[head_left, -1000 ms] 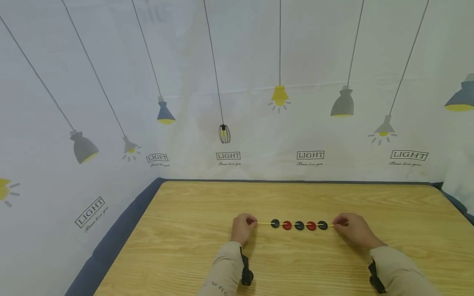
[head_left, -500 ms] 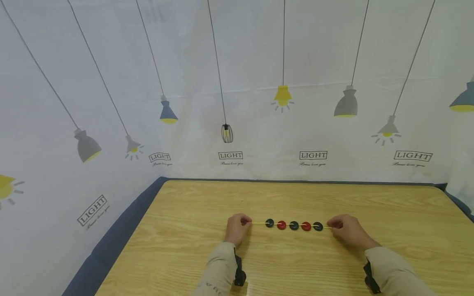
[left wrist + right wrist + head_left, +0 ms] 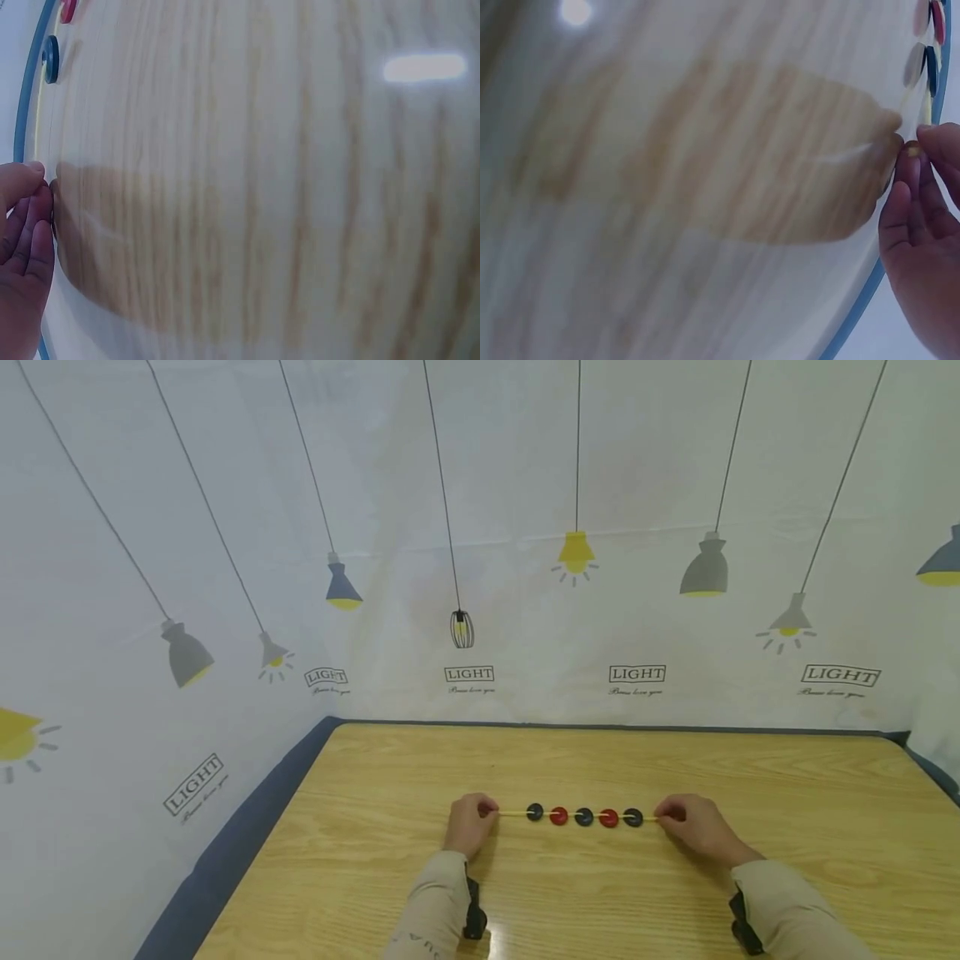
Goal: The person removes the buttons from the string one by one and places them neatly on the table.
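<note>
A yellow string point(image 3: 511, 812) stretches straight between my two hands, with several round buttons strung along it, dark ones and red ones by turns. The leftmost dark button point(image 3: 535, 812) and a red button point(image 3: 558, 816) are nearer the left hand. At the other end sits a dark button point(image 3: 633, 817), close to the right hand. My left hand point(image 3: 472, 823) pinches the string's left end between thumb and forefinger. With its thumb and forefinger, my right hand point(image 3: 701, 828) pinches the right end. In the left wrist view, a dark button point(image 3: 51, 59) stands on edge.
The hands work over a wood-grain table point(image 3: 570, 893), which has a blue edge point(image 3: 28, 90). White cloth walls point(image 3: 525, 468) printed with lamps stand behind and to the left. Black wrist cameras point(image 3: 475, 910) are strapped at both sleeves.
Both hands have shifted left together over the table, carrying the string of buttons. Their pinch and the order of the buttons stay the same. The head view has turned slightly.
</note>
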Tool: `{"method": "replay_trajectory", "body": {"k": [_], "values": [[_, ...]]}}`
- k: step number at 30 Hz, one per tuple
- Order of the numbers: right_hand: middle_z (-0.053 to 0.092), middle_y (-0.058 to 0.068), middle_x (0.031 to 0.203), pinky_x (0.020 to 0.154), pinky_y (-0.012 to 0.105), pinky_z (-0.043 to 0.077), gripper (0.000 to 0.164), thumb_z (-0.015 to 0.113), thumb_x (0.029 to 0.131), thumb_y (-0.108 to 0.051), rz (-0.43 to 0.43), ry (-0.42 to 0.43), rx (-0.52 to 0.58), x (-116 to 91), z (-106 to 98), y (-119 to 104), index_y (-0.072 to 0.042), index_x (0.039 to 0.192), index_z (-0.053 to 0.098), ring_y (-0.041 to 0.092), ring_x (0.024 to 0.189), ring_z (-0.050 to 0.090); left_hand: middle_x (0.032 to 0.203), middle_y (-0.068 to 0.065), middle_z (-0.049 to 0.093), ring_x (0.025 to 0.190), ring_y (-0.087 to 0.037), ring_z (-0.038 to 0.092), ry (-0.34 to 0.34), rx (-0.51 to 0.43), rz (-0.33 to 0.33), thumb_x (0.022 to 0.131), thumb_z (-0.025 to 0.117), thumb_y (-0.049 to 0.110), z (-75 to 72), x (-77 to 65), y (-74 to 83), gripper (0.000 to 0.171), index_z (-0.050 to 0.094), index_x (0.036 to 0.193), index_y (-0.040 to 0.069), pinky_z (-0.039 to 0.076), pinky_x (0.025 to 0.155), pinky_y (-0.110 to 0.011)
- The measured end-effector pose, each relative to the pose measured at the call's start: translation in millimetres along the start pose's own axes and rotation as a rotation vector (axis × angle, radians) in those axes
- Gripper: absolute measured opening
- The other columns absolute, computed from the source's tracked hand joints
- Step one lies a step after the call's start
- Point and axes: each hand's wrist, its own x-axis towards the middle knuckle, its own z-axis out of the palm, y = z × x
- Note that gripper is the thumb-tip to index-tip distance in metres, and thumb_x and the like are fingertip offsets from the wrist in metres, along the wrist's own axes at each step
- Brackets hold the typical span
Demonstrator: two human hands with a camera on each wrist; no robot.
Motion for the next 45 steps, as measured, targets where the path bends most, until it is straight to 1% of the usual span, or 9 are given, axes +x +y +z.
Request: {"method": "replay_trajectory", "body": {"k": [8, 13, 16, 21, 29, 33, 38, 40, 45], "values": [[0.062, 0.004, 0.08, 0.063, 0.03, 0.046, 0.006, 0.061, 0.079, 0.001, -0.011, -0.037, 0.024, 1.7, 2.5, -8.4, -0.003, 0.082, 0.065, 0.02, 0.074, 0.057, 0.074, -0.004, 0.061, 0.068, -0.015, 0.055, -0.01, 0.025, -0.006, 0.079, 0.064, 0.003, -5.6, -0.9, -8.4, 0.004, 0.065, 0.08, -0.001, 0.045, 0.061, -0.027], [0.062, 0.004, 0.08, 0.064, 0.032, 0.046, 0.006, 0.061, 0.079, 0.001, -0.002, -0.045, 0.029, 3.0, 5.7, -11.3, -0.003, 0.082, 0.065, 0.02, 0.075, 0.057, 0.074, -0.003, 0.061, 0.067, -0.014, 0.055, -0.005, 0.033, 0.009, 0.079, 0.065, 0.005, -4.8, 0.0, -13.3, 0.006, 0.065, 0.079, -0.001, 0.044, 0.06, -0.025], [0.062, 0.003, 0.08, 0.065, 0.032, 0.046, 0.005, 0.061, 0.079, 0.0, 0.003, -0.049, 0.029, 4.5, 7.4, -11.9, -0.003, 0.082, 0.065, 0.019, 0.075, 0.056, 0.073, -0.002, 0.06, 0.067, -0.012, 0.054, 0.006, 0.031, 0.003, 0.079, 0.065, 0.005, -4.0, 0.3, -13.9, 0.006, 0.064, 0.079, -0.001, 0.043, 0.06, -0.024], [0.061, 0.002, 0.078, 0.063, 0.029, 0.046, 0.003, 0.063, 0.079, -0.002, 0.004, -0.049, 0.033, 5.6, 7.4, -10.7, 0.0, 0.081, 0.063, 0.017, 0.073, 0.056, 0.073, -0.003, 0.06, 0.066, -0.012, 0.052, 0.015, 0.009, -0.013, 0.079, 0.065, 0.004, -3.0, -1.1, -10.9, 0.005, 0.064, 0.079, -0.001, 0.042, 0.059, -0.024], [0.06, 0.001, 0.078, 0.062, 0.027, 0.045, 0.003, 0.062, 0.08, -0.004, -0.006, -0.069, 0.06, 4.0, 3.0, -10.0, -0.002, 0.082, 0.063, 0.015, 0.071, 0.055, 0.072, -0.003, 0.059, 0.066, -0.013, 0.052, 0.019, 0.002, 0.024, 0.078, 0.065, 0.003, -2.8, -2.3, -10.0, 0.004, 0.064, 0.078, -0.001, 0.042, 0.059, -0.023], [0.059, -0.001, 0.077, 0.06, 0.026, 0.044, 0.003, 0.062, 0.08, -0.005, 0.031, -0.081, 0.07, 4.4, -0.5, -11.1, -0.004, 0.083, 0.064, 0.013, 0.069, 0.053, 0.075, -0.003, 0.055, 0.069, -0.014, 0.05, 0.033, -0.004, 0.017, 0.077, 0.066, 0.002, -5.0, -1.9, -7.8, 0.003, 0.063, 0.078, 0.001, 0.041, 0.061, -0.025], [0.059, 0.0, 0.078, 0.058, 0.028, 0.043, 0.007, 0.061, 0.082, -0.008, 0.071, -0.071, 0.077, 8.3, -5.0, -17.3, -0.004, 0.086, 0.064, 0.014, 0.069, 0.051, 0.079, -0.004, 0.055, 0.074, -0.016, 0.051, 0.044, -0.019, 0.037, 0.078, 0.065, 0.003, -8.3, 0.4, -1.0, 0.004, 0.063, 0.081, 0.003, 0.043, 0.065, -0.027], [0.059, 0.001, 0.079, 0.058, 0.028, 0.043, 0.009, 0.061, 0.082, -0.009, 0.071, -0.069, 0.086, 11.0, -5.8, -21.3, -0.003, 0.088, 0.065, 0.014, 0.069, 0.051, 0.08, -0.005, 0.056, 0.074, -0.017, 0.052, 0.035, -0.03, 0.05, 0.078, 0.065, 0.003, -8.8, 1.1, 2.3, 0.004, 0.063, 0.082, 0.002, 0.044, 0.065, -0.027], [0.06, 0.003, 0.08, 0.058, 0.028, 0.043, 0.01, 0.061, 0.082, -0.009, 0.042, -0.069, 0.128, 20.7, -0.4, -33.6, -0.001, 0.089, 0.064, 0.015, 0.069, 0.052, 0.079, -0.004, 0.058, 0.072, -0.015, 0.053, -0.003, -0.05, 0.042, 0.079, 0.064, 0.005, -3.3, 0.4, 7.9, 0.006, 0.063, 0.085, 0.002, 0.043, 0.062, -0.024]]}}
